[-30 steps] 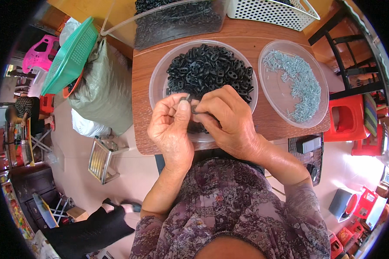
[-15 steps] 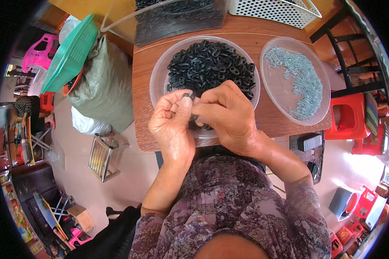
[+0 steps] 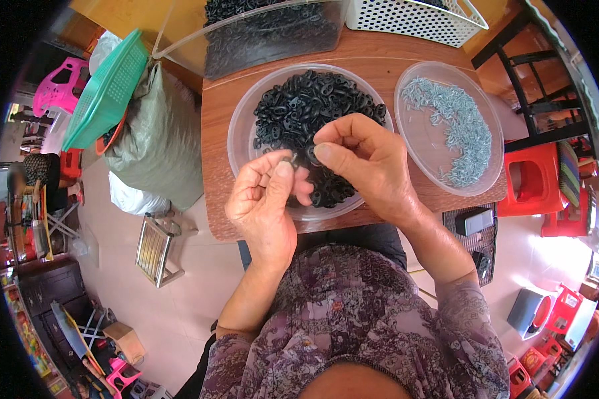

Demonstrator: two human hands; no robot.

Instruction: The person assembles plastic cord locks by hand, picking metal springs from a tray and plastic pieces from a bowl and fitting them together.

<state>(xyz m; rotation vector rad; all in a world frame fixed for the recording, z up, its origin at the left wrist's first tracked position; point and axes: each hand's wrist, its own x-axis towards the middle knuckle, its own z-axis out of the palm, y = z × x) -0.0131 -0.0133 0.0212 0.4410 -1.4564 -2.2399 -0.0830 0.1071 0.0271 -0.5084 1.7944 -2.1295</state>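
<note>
Over the near part of a round clear tub [image 3: 236,120], my left hand [image 3: 263,199] pinches a tiny piece between thumb and forefinger; its kind is too small to make out. My right hand [image 3: 369,163], just to the right, has thumb and forefinger closed on a small black plastic piece [image 3: 311,154] that looks ring-like. A heap of small black oval plastic pieces with holes [image 3: 299,106] fills the tub below both hands. To the right, a round clear lid-like tray [image 3: 422,156] holds many thin, short, silvery-blue metal pins or screws [image 3: 469,136].
The wooden table [image 3: 216,166] carries a clear bin [image 3: 266,50] of black pieces and a white perforated basket [image 3: 416,23] at the back. A full sack [image 3: 156,139] and a green basket [image 3: 110,86] stand left. Red stools [image 3: 529,179] are at right.
My hands have drawn apart: the right moved right, away from the left fingertips, and now shows a black piece in its pinch. The view has shifted slightly.
</note>
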